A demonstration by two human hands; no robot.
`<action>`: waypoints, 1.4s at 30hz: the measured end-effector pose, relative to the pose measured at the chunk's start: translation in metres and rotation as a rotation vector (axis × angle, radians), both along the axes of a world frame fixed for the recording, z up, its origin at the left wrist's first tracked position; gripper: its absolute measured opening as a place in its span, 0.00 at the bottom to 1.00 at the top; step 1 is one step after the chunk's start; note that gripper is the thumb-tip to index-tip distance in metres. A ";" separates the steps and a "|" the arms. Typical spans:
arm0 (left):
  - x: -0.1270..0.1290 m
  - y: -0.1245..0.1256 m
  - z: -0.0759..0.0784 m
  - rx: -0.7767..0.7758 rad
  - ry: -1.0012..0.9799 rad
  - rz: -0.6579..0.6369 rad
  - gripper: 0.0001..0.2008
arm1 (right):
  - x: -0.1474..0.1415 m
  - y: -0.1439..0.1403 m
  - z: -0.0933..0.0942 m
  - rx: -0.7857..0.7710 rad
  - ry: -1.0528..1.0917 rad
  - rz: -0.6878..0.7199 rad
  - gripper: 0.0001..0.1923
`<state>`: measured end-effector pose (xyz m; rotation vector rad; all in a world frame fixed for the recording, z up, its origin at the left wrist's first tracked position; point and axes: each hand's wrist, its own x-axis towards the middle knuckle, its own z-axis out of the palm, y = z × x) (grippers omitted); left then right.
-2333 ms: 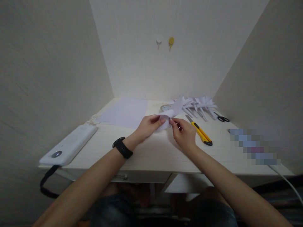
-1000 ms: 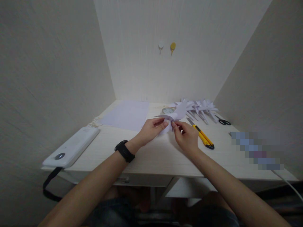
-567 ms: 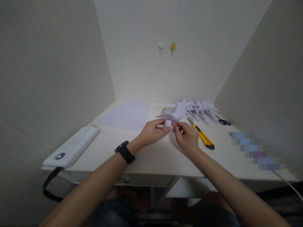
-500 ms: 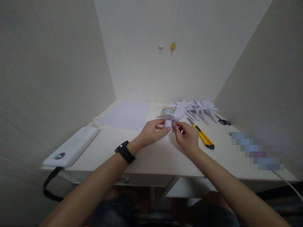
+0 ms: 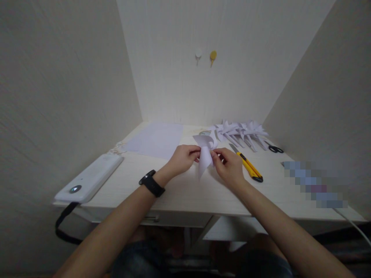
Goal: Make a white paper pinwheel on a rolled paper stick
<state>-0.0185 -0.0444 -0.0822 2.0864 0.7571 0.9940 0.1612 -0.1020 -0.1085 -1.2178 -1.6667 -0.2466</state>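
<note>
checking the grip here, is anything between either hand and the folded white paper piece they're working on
Nothing visible is. The left hand and the right hand both pinch the folded paper piece directly, above the desk. The yellow utility knife lies apart, to the right.

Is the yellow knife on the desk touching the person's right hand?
Apart. The head view shows bare desk between the yellow knife and the right hand, which pinches the folded paper piece.

One utility knife [image 5: 247, 167], one scissors [image 5: 274, 148], two wall hooks [image 5: 205, 56].
</note>
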 end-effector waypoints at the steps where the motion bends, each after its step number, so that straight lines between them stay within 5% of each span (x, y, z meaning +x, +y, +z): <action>1: 0.000 0.000 0.000 -0.014 0.005 0.006 0.10 | 0.000 0.000 0.000 -0.004 -0.017 0.001 0.13; 6: 0.001 0.005 -0.004 -0.113 -0.055 0.029 0.08 | 0.001 0.000 -0.002 0.015 -0.051 0.011 0.11; 17: 0.002 0.003 -0.010 0.084 -0.014 0.023 0.09 | -0.004 -0.002 -0.003 0.067 -0.153 0.027 0.10; 42: 0.000 -0.004 -0.004 -0.444 0.006 -0.243 0.13 | 0.000 -0.005 0.002 0.036 -0.266 0.140 0.08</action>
